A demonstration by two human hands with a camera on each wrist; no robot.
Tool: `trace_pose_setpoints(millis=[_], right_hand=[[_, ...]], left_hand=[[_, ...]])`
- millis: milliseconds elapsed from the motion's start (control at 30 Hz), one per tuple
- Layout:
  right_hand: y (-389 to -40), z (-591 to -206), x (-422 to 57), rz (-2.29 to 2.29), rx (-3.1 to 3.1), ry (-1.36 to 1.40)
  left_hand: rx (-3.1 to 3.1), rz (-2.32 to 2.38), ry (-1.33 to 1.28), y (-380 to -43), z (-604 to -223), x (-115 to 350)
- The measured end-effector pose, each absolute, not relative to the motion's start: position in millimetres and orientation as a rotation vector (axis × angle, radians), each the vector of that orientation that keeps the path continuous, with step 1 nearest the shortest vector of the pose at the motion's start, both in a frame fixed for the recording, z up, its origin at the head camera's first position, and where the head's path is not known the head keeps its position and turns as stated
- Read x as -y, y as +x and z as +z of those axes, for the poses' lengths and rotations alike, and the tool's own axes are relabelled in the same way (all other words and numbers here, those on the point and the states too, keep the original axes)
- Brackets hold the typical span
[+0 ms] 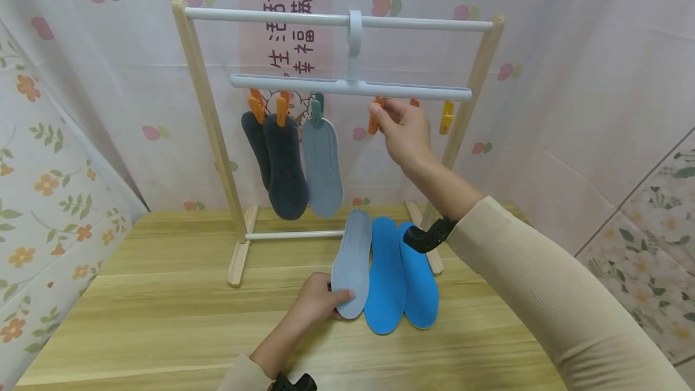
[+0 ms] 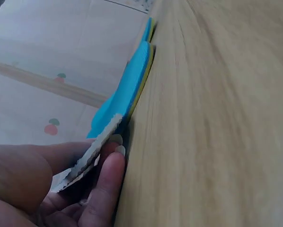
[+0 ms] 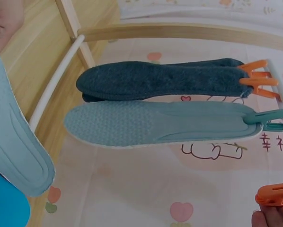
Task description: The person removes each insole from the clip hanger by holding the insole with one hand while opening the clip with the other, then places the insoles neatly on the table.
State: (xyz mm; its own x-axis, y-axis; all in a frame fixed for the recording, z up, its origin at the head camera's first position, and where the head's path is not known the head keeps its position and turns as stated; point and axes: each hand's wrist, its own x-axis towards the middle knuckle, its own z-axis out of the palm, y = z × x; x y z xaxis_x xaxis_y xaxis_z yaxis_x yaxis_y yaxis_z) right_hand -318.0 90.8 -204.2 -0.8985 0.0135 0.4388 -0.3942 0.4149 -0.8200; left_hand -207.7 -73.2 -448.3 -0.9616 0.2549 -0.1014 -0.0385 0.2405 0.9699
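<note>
My left hand [image 1: 317,300] pinches a light grey insole [image 1: 352,261] by its near end, thumb on top and fingers beneath, low over the table in the left wrist view. Up at the white hanger [image 1: 293,84], my right hand [image 1: 408,136] pinches an orange clip [image 1: 374,120] between thumb and fingers. A matching grey insole [image 1: 323,168] hangs to the left from a green clip [image 1: 317,112]. Beside it two dark insoles [image 1: 286,180] hang from orange clips [image 1: 282,108]. Two blue insoles [image 1: 385,282] lie on the table, right of the held one.
The hanger hooks onto the top bar [image 1: 271,15] of a wooden rack [image 1: 209,113] on the table [image 1: 163,318]. A yellow clip [image 1: 447,118] hangs near its right end, with another orange clip [image 1: 415,102] partly behind my right hand. A patterned curtain [image 1: 152,89] stands behind.
</note>
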Motion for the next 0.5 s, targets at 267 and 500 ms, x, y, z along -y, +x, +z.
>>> trace_pose_setpoints(millis=[267,500], right_hand=[[-318,-205,-91,1.486,2.307,0.339],[-319,-208,-91,1.458,2.318,0.348]], left_hand=[[-2.714,1.401,0.183,-206,-446,70],[-3.048,0.963,0.125,-201,-437,67]])
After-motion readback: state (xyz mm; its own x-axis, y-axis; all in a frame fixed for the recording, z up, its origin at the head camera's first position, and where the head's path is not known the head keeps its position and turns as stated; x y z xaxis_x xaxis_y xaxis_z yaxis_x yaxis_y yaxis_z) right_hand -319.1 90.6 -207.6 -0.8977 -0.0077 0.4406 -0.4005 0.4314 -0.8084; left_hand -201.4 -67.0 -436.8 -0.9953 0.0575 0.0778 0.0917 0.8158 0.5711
